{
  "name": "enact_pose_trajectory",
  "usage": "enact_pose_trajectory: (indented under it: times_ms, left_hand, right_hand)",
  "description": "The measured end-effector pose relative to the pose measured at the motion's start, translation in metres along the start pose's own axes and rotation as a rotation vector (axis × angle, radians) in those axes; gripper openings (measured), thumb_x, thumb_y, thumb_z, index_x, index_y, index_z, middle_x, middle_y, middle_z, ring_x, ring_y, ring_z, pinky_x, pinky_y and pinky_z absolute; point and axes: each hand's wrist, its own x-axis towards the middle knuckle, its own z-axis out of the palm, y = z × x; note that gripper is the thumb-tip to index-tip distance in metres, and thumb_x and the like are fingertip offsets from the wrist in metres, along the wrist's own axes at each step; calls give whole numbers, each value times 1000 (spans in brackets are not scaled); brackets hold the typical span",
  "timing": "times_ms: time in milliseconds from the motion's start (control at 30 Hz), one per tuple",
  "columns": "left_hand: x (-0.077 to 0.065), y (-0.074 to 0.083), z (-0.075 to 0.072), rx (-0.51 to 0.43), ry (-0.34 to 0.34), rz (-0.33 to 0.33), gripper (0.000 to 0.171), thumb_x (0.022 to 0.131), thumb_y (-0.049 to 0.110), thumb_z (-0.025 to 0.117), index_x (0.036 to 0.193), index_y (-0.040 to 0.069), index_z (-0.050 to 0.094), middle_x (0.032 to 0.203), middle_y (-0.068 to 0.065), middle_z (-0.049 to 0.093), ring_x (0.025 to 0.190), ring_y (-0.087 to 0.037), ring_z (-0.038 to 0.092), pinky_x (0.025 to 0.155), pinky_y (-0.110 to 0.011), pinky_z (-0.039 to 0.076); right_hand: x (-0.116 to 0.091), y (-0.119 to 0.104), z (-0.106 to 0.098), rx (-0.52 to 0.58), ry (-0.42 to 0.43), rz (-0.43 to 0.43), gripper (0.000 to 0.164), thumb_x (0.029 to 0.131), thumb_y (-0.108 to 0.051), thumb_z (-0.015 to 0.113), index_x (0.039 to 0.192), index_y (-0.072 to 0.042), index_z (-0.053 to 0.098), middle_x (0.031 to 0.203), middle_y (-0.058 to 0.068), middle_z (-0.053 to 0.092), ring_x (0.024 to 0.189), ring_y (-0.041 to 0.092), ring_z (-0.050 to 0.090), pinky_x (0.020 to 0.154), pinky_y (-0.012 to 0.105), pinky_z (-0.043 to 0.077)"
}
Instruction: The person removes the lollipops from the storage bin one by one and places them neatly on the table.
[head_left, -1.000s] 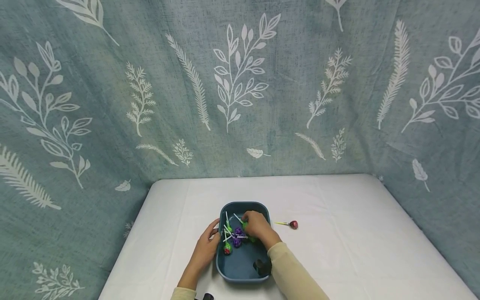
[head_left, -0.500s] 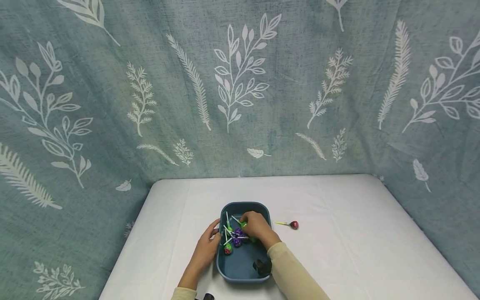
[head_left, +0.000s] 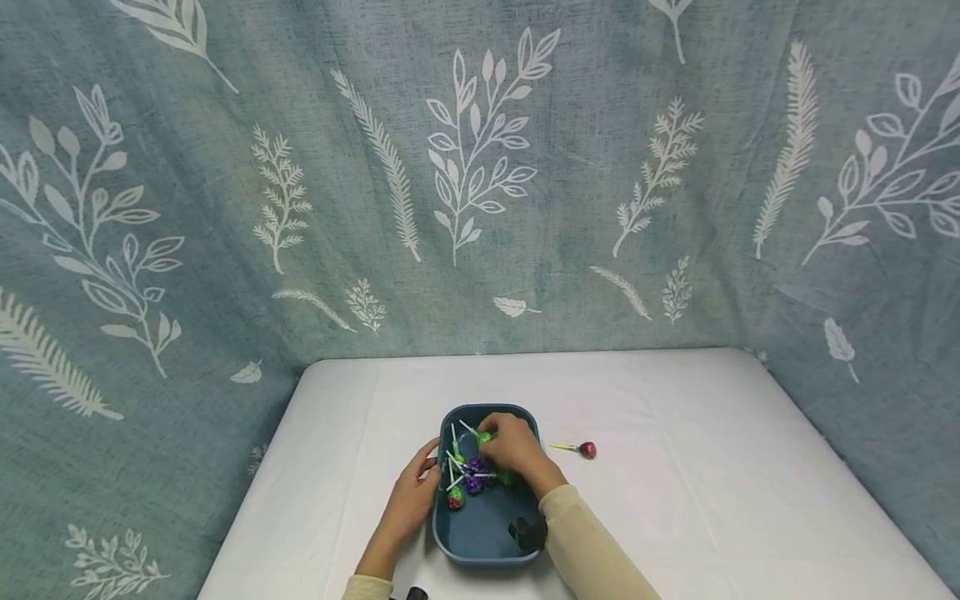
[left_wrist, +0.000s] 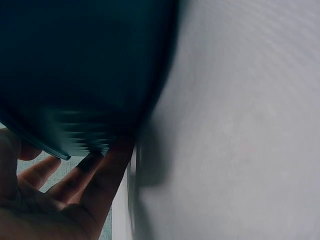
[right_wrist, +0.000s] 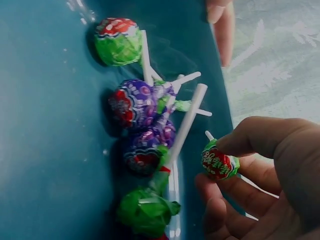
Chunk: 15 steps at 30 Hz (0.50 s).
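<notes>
The right hand [head_left: 517, 446] is pinching a green-and-red wrapped lollipop [right_wrist: 218, 163] between thumb and fingers, the grip being closed upon its head. This lollipop is occupying the far half of the blue bin [head_left: 486, 562], its white stick pointing toward the far left corner; whether it is touching the bin's floor cannot be told. The left hand [head_left: 411, 493] is resting against the outside of the bin's left wall, its fingers standing apart. Purple lollipops [right_wrist: 134, 104] are lying near the bin's middle, a green lollipop with a red top [right_wrist: 118, 42] near its left edge. On the white table [head_left: 675, 500], beyond the bin's right edge, a red lollipop [head_left: 587, 450] is lying, its yellow stick pointing toward the bin.
</notes>
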Motion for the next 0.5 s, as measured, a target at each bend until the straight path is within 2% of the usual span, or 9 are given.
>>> enact_pose_trajectory:
  times_ms: [267,500]
  left_hand:
    - [-1,1,0,-15,-7,-2,50,102,12,46,152,9,45,134,-27,59,112,-37,66,96,-53,49]
    - [-2,1,0,-32,-8,15,50,103,11,46,153,8,44,134,-29,59,112,-39,65,95,-54,49]
  right_hand:
    - [-7,-2,-20,59,51,-31,28,80,-10,74,107,-5,73,99,5,70,79,16,60,73,39,51]
    - [-16,-1,-37,187,73,-49,31,83,-9,70,113,-4,72,107,5,72,94,22,70,81,45,55]
